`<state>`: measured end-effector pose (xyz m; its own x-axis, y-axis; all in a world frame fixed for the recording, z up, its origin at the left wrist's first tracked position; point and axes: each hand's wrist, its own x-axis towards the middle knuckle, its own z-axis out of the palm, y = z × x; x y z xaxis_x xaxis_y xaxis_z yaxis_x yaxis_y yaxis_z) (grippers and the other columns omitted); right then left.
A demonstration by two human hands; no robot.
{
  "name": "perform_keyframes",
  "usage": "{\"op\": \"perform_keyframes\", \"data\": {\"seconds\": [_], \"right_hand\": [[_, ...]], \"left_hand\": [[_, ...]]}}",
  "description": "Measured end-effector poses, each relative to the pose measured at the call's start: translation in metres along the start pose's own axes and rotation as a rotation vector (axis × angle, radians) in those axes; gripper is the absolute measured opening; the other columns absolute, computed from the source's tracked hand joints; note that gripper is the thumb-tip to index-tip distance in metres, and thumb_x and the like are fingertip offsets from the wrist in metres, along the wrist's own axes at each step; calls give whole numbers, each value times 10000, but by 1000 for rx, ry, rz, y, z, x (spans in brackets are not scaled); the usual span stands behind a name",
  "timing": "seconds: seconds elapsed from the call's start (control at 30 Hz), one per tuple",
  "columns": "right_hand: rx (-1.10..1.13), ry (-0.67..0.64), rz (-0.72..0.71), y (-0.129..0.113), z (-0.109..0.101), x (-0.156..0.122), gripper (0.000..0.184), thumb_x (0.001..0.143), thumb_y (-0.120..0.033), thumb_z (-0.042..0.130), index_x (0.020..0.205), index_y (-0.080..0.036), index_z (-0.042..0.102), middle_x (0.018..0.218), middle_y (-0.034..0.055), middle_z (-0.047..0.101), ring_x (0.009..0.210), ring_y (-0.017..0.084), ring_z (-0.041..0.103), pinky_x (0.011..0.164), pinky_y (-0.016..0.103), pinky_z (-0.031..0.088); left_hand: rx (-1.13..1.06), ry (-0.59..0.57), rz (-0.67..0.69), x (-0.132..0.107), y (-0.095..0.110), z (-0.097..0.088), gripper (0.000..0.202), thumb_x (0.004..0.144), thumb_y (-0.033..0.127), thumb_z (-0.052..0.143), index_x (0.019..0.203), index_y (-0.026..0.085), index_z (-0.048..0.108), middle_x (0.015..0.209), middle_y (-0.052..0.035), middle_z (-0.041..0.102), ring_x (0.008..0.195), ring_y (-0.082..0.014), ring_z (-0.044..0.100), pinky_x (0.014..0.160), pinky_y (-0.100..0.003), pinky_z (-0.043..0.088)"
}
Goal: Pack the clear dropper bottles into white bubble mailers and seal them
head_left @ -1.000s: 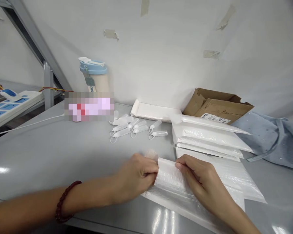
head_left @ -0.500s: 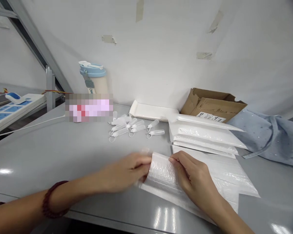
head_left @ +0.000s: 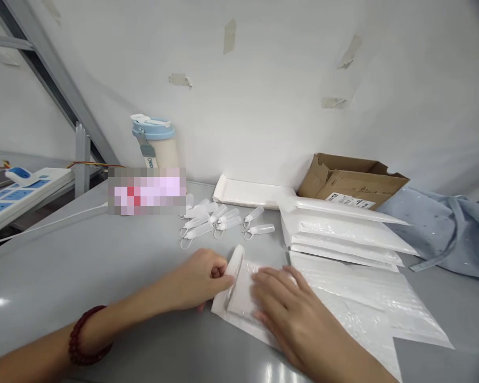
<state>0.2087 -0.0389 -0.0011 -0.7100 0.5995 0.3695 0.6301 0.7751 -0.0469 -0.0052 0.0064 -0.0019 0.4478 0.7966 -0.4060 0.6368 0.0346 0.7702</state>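
A white bubble mailer lies on the grey table in front of me, its flap folded up at the left end. My left hand is closed at that flap, the fingers curled and the thumb against its edge. Across the mailer's bubbled face rests my right hand, palm down with fingers stretched out. Several small clear squeeze bottles with looped caps are scattered just beyond my hands.
To the right are a stack of filled-looking mailers and flat mailers below it. A narrow white pack, cardboard box and blue cloth line the back. A tumbler and power strip are left.
The mailer's end flap has been turned up by my left hand. My right hand has gone from pinching the mailer's edge to lying flat on it. The view has tilted up slightly.
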Motion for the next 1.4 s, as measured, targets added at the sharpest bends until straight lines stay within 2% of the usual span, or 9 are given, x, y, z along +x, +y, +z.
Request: {"op": "perform_keyframes", "data": {"seconds": [0.17,0.33,0.47,0.7,0.9,1.07,1.23,1.3,1.4], "right_hand": [[-47,-146,-18,-1,7,-1,354,980,-244,319,1180,-118,583,1181,82,650,1125,266,570,894,495,506],[-143,-141,-57,2,10,-2,399,996,-261,276,1208,-116,581,1225,84,639,1138,243,578,895,465,514],[-211,-100,-12,3,10,-3,428,993,-352,302,1161,-120,619,1263,90,608,1151,266,573,850,454,535],[-195,-182,95,3,11,-7,577,934,-485,387,1313,-63,492,1364,134,486,1205,302,523,860,480,535],[-91,-275,182,-1,9,-8,691,914,-554,401,1402,-67,359,1448,137,387,1299,320,404,949,531,459],[-26,-253,288,1,1,-7,692,897,-588,412,1325,-47,462,1329,203,524,1203,342,480,940,541,440],[-7,-233,209,1,-2,-4,547,939,-513,380,1338,-146,450,1447,107,412,1273,353,381,965,587,390],[17,-280,143,0,-1,-2,553,951,-528,327,1378,-185,399,1473,53,384,1296,343,353,983,596,371],[63,-348,147,-1,0,0,642,931,-591,296,1406,-163,358,1487,65,358,1297,345,353,989,566,376]], "left_hand": [[64,92,147,-7,2,0,379,923,373,363,673,152,542,511,45,485,458,-93,486,466,-194,359],[302,143,575,-10,-4,11,251,922,168,399,947,169,649,947,-52,590,876,-147,559,796,-249,454],[400,197,682,-10,-13,17,242,919,134,407,974,178,639,1148,-90,557,1142,-205,481,960,-316,432],[560,150,661,-8,-17,18,413,927,166,400,1332,100,438,1458,-133,379,1347,-215,344,1097,-344,363],[642,31,712,-11,-17,16,451,937,173,371,1380,92,397,1472,-135,336,1373,-220,282,1111,-376,334],[377,261,573,-10,-16,12,478,938,310,412,1391,158,385,1446,-101,408,1328,-215,380,1094,-394,355],[172,393,353,-5,-7,15,466,883,388,498,1297,174,493,1193,-87,627,970,-216,623,860,-370,522],[99,378,270,-3,-4,18,391,878,339,492,1221,163,557,983,-53,680,795,-182,631,720,-316,539],[7,347,227,-2,-3,22,302,887,275,452,1101,152,624,884,-36,662,780,-169,618,678,-280,525]]}}
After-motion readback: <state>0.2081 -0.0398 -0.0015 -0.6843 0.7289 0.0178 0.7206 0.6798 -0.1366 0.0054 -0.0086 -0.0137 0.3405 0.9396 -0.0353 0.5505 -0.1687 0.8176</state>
